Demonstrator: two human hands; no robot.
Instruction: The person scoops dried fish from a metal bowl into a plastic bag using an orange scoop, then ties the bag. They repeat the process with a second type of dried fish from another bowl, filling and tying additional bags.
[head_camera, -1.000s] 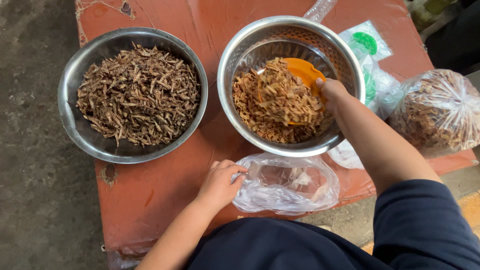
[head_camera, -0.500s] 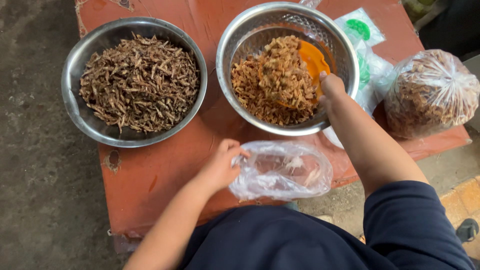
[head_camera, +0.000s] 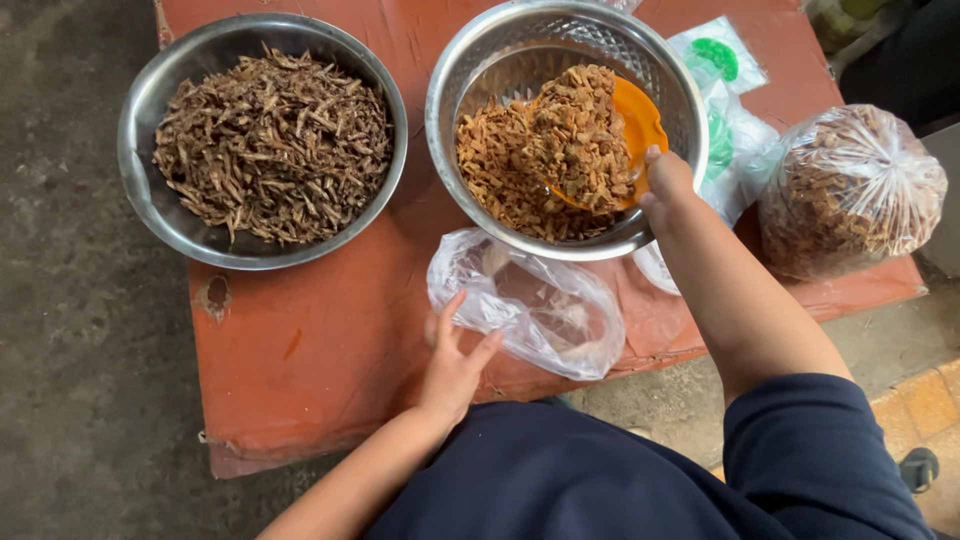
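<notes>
- Orange plastic fills the right hand (head_camera: 668, 185): it is clamped on the rim of a small orange scoop (head_camera: 630, 125), heaped with tan dried bits and held tilted inside the steel bowl (head_camera: 450, 110) just ahead of it.
- Over at the left hand (head_camera: 455, 365), the fingers are spread apart and touch the near edge of a clear plastic bag (head_camera: 535, 310), which lies slack on the red table (head_camera: 320, 350) between the two hands.
- Past the left hand sits a second steel bowl (head_camera: 140, 130), full of darker dried sticks (head_camera: 270, 145).
- Beyond the right hand, a tied sack of brown pieces (head_camera: 850, 190) rests near the table's edge, with flat packets (head_camera: 725, 95) between it and the bowl.
- Risk, as I judge it: the scoop is piled high, so a tilt over the table would scatter bits; the bag's mouth looks collapsed, and with only fingertips on it, the load could miss.
</notes>
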